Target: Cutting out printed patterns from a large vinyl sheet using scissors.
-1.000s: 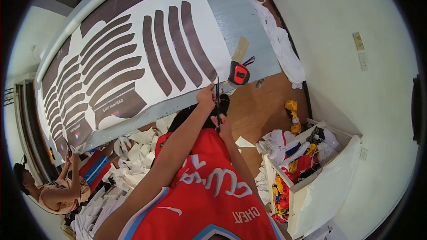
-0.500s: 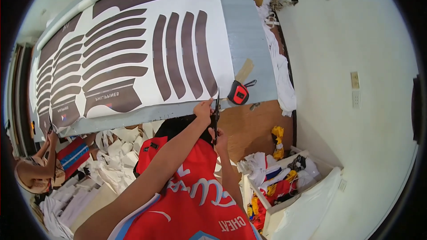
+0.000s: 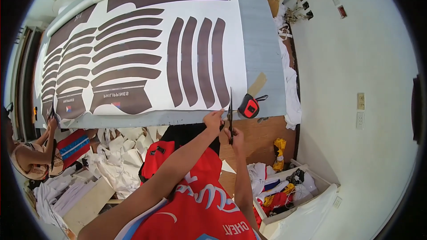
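Observation:
A wide white sheet printed with dark brown curved strips and garment-shaped panels lies over the table. My left hand pinches the sheet's near edge close to its right corner. In my right hand is a pair of scissors, blades pointing away from me. They reach up past the sheet's edge beside the rightmost dark strip. Just right of the blades rests a red and black tape measure; the scissors do not visibly touch it.
The blue-grey table carries a strip of brown tape. At the left end, another person holds dark scissors at the sheet. White scraps lie below the table. A wooden bin of cloth stands right, near the wall.
The whole view has shifted, so the table and sheet appear farther right and slightly lower. My left hand still pinches the sheet's edge, and the scissors stay in my right hand.

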`<state>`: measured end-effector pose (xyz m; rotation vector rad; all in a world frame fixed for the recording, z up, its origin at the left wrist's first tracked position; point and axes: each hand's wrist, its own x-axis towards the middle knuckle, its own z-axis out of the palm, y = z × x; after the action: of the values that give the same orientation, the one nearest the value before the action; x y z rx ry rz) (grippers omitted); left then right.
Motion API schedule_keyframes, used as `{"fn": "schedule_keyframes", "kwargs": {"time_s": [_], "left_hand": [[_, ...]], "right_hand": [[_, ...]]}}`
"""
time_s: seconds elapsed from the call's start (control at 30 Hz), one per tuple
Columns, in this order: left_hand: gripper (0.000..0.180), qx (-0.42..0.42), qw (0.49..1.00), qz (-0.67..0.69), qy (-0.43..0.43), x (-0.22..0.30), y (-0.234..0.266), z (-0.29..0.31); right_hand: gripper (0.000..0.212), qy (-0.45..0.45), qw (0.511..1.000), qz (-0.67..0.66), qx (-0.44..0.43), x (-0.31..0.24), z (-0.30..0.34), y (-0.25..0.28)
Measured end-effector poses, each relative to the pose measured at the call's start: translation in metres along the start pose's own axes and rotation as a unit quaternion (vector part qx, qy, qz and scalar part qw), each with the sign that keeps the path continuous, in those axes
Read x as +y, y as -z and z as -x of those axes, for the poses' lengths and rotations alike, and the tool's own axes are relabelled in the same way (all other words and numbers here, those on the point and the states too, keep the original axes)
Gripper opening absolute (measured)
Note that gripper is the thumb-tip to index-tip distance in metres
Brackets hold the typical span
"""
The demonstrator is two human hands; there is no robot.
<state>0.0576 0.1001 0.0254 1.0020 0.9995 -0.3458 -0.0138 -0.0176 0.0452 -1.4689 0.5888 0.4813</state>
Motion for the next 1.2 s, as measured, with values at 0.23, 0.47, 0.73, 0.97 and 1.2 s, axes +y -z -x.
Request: {"fn": "schedule_keyframes", "kwargs": {"time_s": [0.23,0.47,0.73,0.97,1.2], "left_hand": [[0.021,0.013,1.000,0.011,0.003,0.001,0.007,-0.002],[0.016,-0.004,1.000,0.017,-0.009,-0.005,0.004,-0.002],[0.011,-0.017,0.998,0.063,0.020,0.000,0.006,-0.003],[0.010,-0.016,0.999,0.047,0.020,0.008,0.007,0.003],[0.019,-0.024,0.998,0.055,0.021,0.004,0.011,0.001]], "right_hand": [[0.031,0.017,0.996,0.091,0.007,-0.038,-0.022,-0.008],[0.036,0.086,0.994,0.063,0.004,-0.053,-0.056,-0.016],[0.046,0.049,0.996,0.078,-0.006,-0.079,-0.091,-0.037],[0.052,0.052,0.995,0.083,0.032,-0.103,-0.105,-0.056],[0.052,0.059,0.992,0.112,0.024,-0.138,-0.129,-0.066]]}}
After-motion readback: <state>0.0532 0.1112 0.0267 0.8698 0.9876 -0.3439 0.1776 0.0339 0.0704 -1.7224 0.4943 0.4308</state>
